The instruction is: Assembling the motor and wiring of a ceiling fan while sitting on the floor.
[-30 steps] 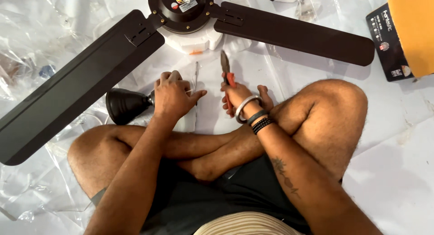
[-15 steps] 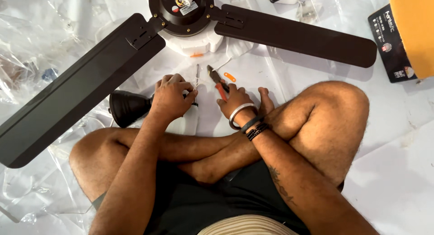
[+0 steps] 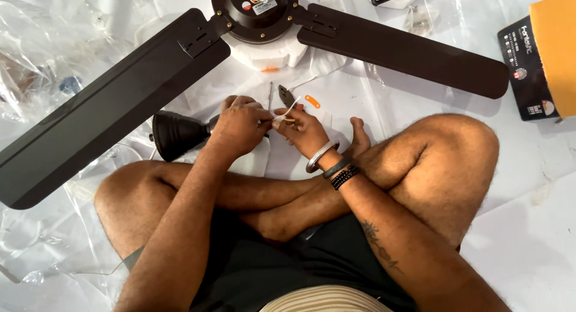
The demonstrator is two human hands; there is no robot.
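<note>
A person sits cross-legged on the floor, both hands meeting just above the centre of the frame. The left hand point(image 3: 240, 127) is closed, its grip pinching a thin white wire point(image 3: 287, 112), and the right hand point(image 3: 303, 129) pinches the same wire from the other side while also seeming to hold a pair of pliers point(image 3: 285, 96), whose tips point up toward the fan; how firmly the pliers are held cannot be told. The wire lies between the two hands, just below the motor housing point(image 3: 255, 12) at the top centre. As far as the view shows, the ceiling fan is partly put together: two dark brown blades are already bolted to the housing, one blade point(image 3: 108, 111) running to the lower left and the other blade point(image 3: 408, 51) to the right, while the wiring at the hub is still loose and the dark canopy cup point(image 3: 175, 134) lies unmounted on the plastic sheet point(image 3: 54, 42) left of the hands. Counted: one housing, two blades, one cup, one pair of pliers, one small orange piece point(image 3: 312, 101), one carton point(image 3: 543, 60) at the upper right.
</note>
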